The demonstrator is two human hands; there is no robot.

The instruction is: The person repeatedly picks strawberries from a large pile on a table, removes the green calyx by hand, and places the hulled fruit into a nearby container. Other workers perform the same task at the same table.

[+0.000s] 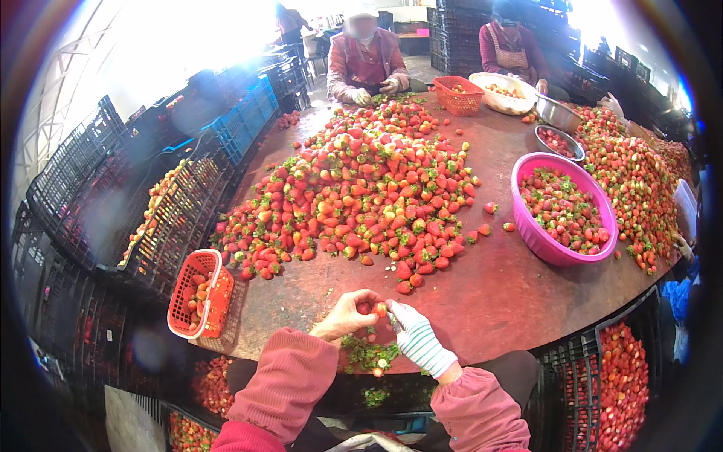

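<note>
Near the table's front edge, my bare left hand (351, 312) pinches a strawberry (379, 309) between thumb and fingers. My right hand (417, 334), in a striped knit glove, is shut on a small knife (394, 322), its blade partly hidden, close beside that berry. Below both hands lie cut green strawberry tops (364, 353) with a few pale-cut pieces. Beyond them a large heap of strawberries (361, 198) with leaves on spreads over the reddish table (486, 305). An orange plastic basket (220, 294) to the left holds some strawberries.
A pink tub (522, 226) of strawberries stands at the right, with a metal bowl (579, 148) behind and another heap (632, 181) beyond. Black crates (181, 226) flank the left side; a crate of berries (599, 361) is at lower right. Two people sit across the table.
</note>
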